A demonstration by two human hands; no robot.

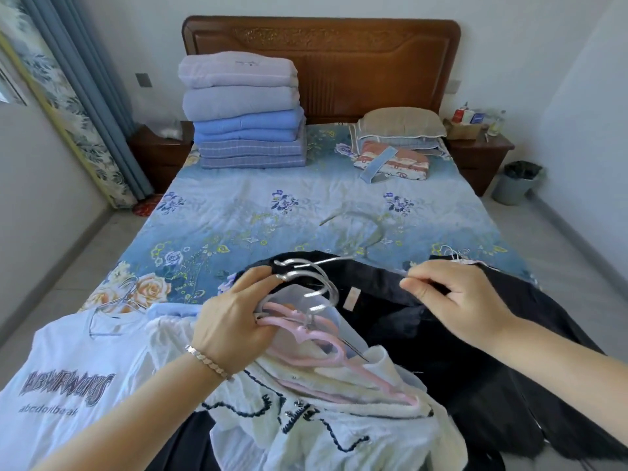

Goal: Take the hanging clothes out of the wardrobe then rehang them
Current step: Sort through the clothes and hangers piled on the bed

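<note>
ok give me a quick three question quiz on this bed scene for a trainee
1. True or false: the left hand grips a bunch of hangers.
2. What are the right hand fingers pinching? A) the pillow B) the edge of the dark garment C) the bin
3. What lies at the near left of the bed?

Key: 1 true; 2 B; 3 a white printed t-shirt.

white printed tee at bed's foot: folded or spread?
Spread. The white tee lies flat on the bed, print fully showing, a wire hanger at its neck.
</note>
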